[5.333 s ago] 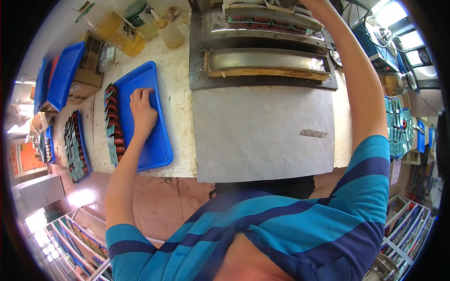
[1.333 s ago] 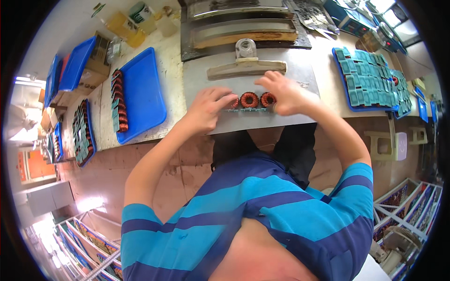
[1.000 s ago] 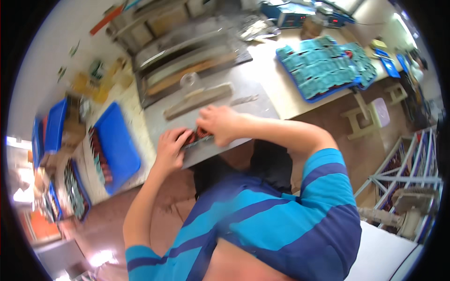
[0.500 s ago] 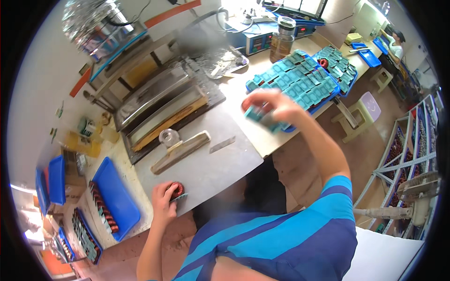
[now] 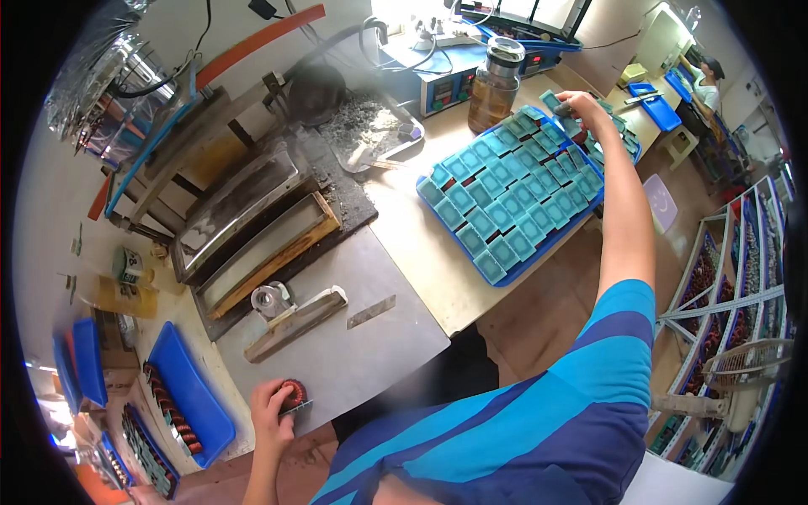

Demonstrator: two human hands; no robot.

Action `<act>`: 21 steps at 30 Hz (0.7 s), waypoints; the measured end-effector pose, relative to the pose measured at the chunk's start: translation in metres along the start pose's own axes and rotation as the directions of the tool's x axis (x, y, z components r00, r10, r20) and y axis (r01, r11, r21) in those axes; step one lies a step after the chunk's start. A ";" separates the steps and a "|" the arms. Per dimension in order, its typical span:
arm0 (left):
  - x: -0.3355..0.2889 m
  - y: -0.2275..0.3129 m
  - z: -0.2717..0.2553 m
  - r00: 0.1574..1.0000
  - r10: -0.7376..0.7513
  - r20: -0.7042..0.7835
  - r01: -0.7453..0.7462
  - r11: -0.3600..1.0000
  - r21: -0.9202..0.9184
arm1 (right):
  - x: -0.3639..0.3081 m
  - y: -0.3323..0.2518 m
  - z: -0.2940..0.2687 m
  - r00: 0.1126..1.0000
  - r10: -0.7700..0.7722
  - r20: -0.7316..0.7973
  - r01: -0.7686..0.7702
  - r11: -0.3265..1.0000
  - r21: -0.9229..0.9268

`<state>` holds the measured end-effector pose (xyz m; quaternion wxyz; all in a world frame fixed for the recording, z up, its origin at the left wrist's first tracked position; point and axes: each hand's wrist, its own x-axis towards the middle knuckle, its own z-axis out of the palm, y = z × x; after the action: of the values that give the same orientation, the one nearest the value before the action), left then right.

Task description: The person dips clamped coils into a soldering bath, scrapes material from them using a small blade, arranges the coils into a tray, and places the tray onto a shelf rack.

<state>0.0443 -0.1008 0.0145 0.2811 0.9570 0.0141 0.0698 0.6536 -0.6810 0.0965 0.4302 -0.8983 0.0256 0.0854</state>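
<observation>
My left hand (image 5: 271, 412), near the front left edge of the grey metal plate (image 5: 379, 295), grips a red wire-wound ring coil (image 5: 293, 394) with a teal base plate on it. Reaching far out, my right hand (image 5: 585, 111) is at the back corner of the nearer blue tray, beside the farther tray. Its fingers are closed on a coil piece with a teal square base (image 5: 551, 102); the rest is partly hidden. The nearer blue tray (image 5: 515, 276) holds rows of such pieces, teal bases upward.
On the bench lie a wooden-edged bar (image 5: 295, 325), a tape roll (image 5: 270, 300) and a flat metal strip (image 5: 371, 311). A long metal trough (image 5: 269, 252) stands behind. There is a jar of brown liquid (image 5: 494, 88) and, at left, a blue tray (image 5: 194, 396) with coils.
My right hand has swung away from above the bench to the far end of the nearer tray. My left hand still holds its coil; the view has shifted.
</observation>
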 end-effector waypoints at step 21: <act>0.003 0.010 -0.007 0.994 -0.093 0.051 0.094 0.995 -0.017 | 0.023 0.014 0.010 0.593 -0.646 0.480 0.725 0.170 -0.667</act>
<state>0.0458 -0.1048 0.0263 0.2936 0.9540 0.0510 0.0325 0.6731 -0.6817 0.0756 -0.0471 -0.8926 -0.4416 -0.0778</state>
